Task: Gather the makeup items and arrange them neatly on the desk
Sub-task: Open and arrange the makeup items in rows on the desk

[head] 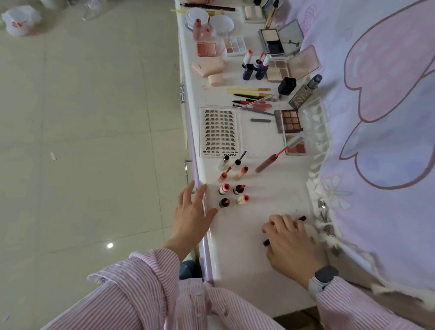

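Observation:
A long white desk (253,260) runs away from me, covered with makeup. My left hand (193,212) rests open on the desk's front edge, fingers spread, beside several small standing lipsticks (233,194). My right hand (289,243) lies over dark slim items (302,218) near the desk's right side, fingers curled around them; one dark end (266,243) sticks out below the hand. Farther along lie a lash sheet (220,131), a lip gloss wand (266,163), a brown eyeshadow palette (290,121), pencils and brushes (249,93), and more palettes and compacts.
A pink printed cloth with white fluffy trim (395,113) hangs along the desk's right side. Tiled floor (85,129) lies to the left, with plastic bags (20,21) at the far corner. A watch (323,279) sits on my right wrist.

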Demonstrator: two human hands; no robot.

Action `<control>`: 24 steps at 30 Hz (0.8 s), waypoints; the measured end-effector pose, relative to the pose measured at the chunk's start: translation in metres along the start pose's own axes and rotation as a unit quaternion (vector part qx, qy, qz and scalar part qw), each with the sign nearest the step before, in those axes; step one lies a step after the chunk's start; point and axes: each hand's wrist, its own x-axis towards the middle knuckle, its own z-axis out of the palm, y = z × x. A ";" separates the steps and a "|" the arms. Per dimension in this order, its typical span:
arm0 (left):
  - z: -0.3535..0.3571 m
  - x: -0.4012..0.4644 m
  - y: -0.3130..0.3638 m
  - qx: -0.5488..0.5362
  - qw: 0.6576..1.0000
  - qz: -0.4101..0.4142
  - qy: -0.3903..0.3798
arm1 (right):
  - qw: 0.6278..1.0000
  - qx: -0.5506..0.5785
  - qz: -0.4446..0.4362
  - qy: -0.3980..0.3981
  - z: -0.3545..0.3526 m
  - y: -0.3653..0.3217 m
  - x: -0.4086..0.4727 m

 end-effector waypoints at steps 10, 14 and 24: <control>-0.010 -0.031 -0.008 -0.056 0.997 0.011 0.054 | 0.983 -0.130 -0.099 0.080 -0.021 0.000 0.010; -0.019 -0.040 0.002 -0.073 0.989 0.071 0.104 | 0.973 -0.043 -0.098 0.206 -0.041 -0.001 0.007; -0.026 -0.057 0.067 -0.079 0.963 0.241 -0.088 | 0.651 0.702 0.203 0.208 -0.085 -0.039 -0.021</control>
